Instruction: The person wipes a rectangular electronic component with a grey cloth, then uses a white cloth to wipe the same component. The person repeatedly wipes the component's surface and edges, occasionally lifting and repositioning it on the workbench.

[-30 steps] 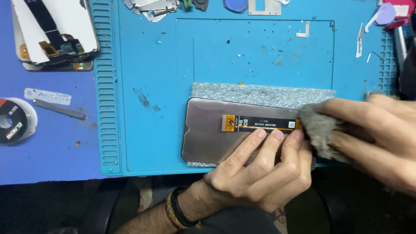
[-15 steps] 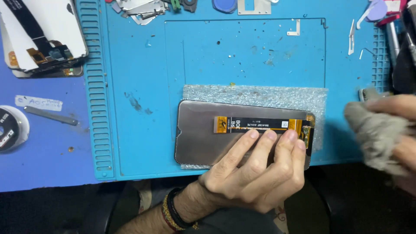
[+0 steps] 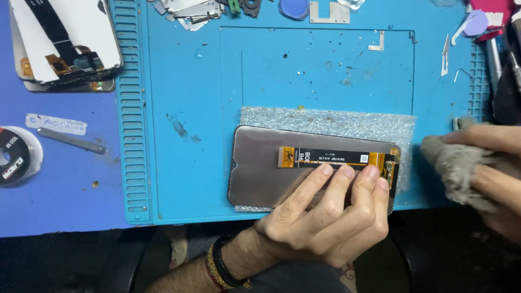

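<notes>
Phone repair workshop, blue silicone work mat [image 3: 179, 163] on the bench, dismantled phone screens [image 3: 62, 46], loose metal parts [image 3: 187, 8], tape roll [image 3: 13, 154]

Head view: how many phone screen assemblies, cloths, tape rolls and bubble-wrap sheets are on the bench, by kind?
Phone screen assemblies: 2, one under the left hand at, one at top left
Grey cloths: 1, in the right hand
Tape rolls: 1
Bubble-wrap sheets: 1
Total: 5

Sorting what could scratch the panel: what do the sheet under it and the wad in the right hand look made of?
Sheet: likely clear bubble wrap, with a cellular, shiny texture. Wad: seemingly soft grey cloth, matte, fuzzy and crumpled, in the right hand.
</notes>
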